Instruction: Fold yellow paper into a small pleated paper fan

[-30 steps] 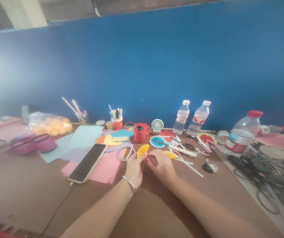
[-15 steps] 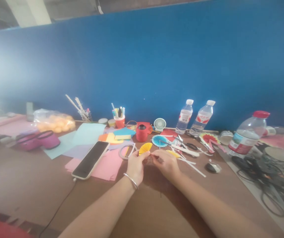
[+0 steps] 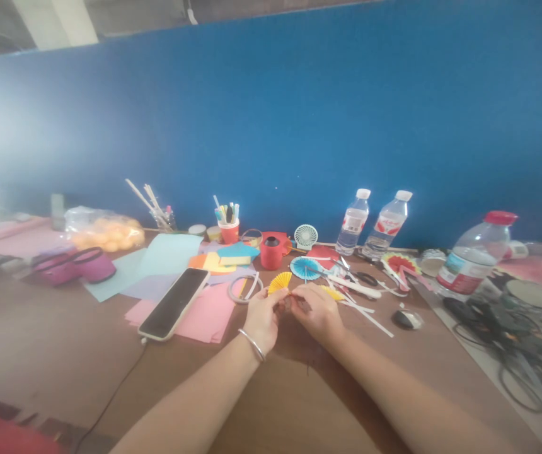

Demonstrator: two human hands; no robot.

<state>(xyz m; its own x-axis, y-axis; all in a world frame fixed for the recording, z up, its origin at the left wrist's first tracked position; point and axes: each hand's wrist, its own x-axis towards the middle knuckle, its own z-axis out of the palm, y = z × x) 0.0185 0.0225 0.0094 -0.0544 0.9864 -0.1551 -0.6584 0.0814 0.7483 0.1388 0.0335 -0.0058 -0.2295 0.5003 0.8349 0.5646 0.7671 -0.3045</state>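
My left hand (image 3: 262,320), with a silver bangle at the wrist, pinches a yellow pleated paper fan (image 3: 280,282) that opens upward from the fingertips. Close against its base, the thumb and fingers of my right hand (image 3: 317,311) are pressed together; what they grip is too small to make out. A second yellow pleated paper (image 3: 332,292) lies just behind my right hand. Beyond both hands, a blue pleated paper rosette (image 3: 305,268) with a white rim rests on the table (image 3: 294,403). White paper strips (image 3: 370,319) lie to the right.
Left of my hands are a phone (image 3: 174,305), pink paper (image 3: 207,313) and a roll of tape (image 3: 237,290). A red pot-like object (image 3: 271,253), a cup of pens (image 3: 229,231) and a small fan (image 3: 305,236) stand behind. Bottles (image 3: 472,258) and black cables (image 3: 493,321) are at right.
Both hands stay together at the base of the yellow fan. My right fingertips have shifted slightly; the view has moved a little. Nothing else has visibly changed.
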